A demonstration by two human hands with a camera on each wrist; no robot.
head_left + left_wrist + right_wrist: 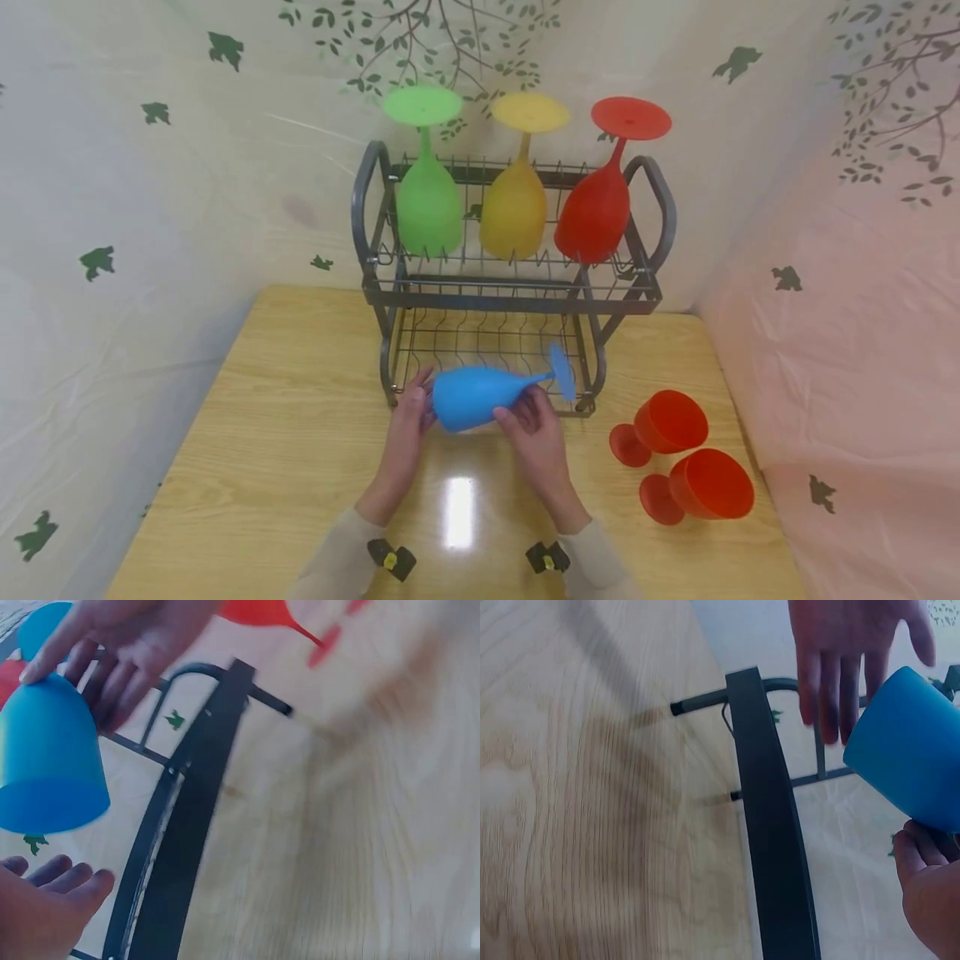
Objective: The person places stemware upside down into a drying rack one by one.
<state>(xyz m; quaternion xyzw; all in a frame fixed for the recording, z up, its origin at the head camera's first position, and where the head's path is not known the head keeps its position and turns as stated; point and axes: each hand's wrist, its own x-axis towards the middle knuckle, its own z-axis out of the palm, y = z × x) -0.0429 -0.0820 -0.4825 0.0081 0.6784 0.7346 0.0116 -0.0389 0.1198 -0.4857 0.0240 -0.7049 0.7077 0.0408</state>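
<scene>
A blue plastic goblet lies sideways in the air before the rack, its foot to the right and its mouth to the left. My right hand holds it at the lower bowl near the stem, thumb on the near side and fingers beneath. At the mouth end, my left hand is spread beside the rim. The right wrist view shows the left hand with straight fingers, apart from the blue bowl. Seen from the left wrist, the right hand grips the top of the bowl.
Behind the hands stands a black two-tier dish rack. Its upper tier bears upside-down goblets: green, yellow and red. Two red goblets, one farther back and one nearer, lie tilted on the wooden table at right.
</scene>
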